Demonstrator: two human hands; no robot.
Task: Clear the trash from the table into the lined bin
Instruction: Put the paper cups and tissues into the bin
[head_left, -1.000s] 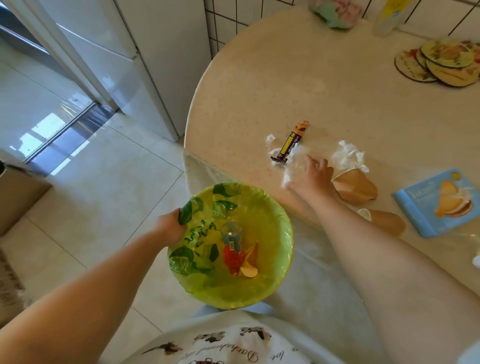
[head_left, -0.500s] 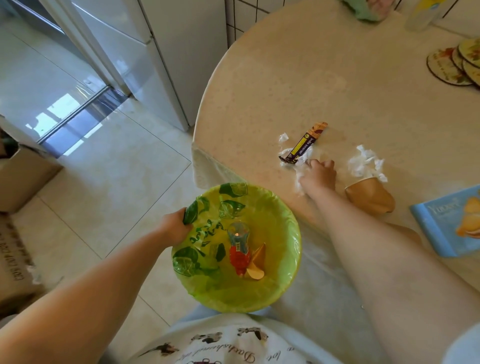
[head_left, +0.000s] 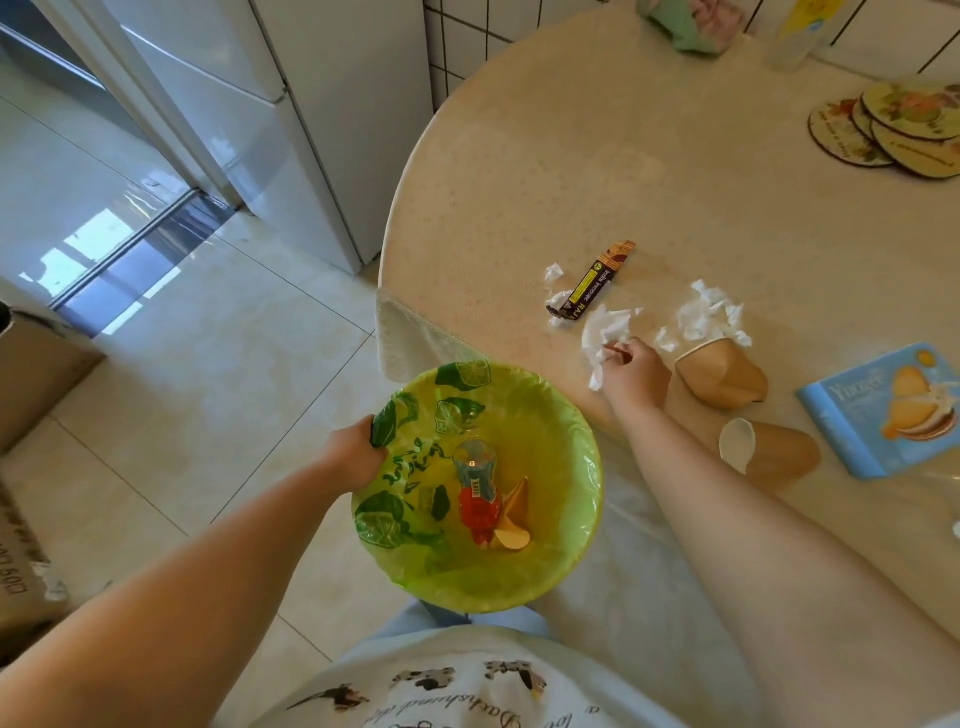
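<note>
Tissue (head_left: 605, 332) has come off the table since a moment ago: the right hand (head_left: 631, 371), flat over the scraps then, now pinches a crumpled white piece between curled fingers and lifts it, so my guess is it goes into the bin next. Nearest me, the left hand (head_left: 358, 452) grips the rim of the lined bin (head_left: 566, 415), fingers curled over the green bag, holding it just off the table edge, below and left of the pinching fingers. Inside lie one crushed plastic bottle (head_left: 478, 493) and one paper cup (head_left: 511, 519). Right of the fingers two more paper cups lie on their sides, the nearer one (head_left: 779, 452) by the forearm, the other (head_left: 722, 371) just beside the hand. One blue biscuit box (head_left: 878, 410) sits further right. Beyond the fingers: one dark snack wrapper (head_left: 592, 283), two small tissue bits to its left, one shredded heap (head_left: 711, 312) above the cup.
</note>
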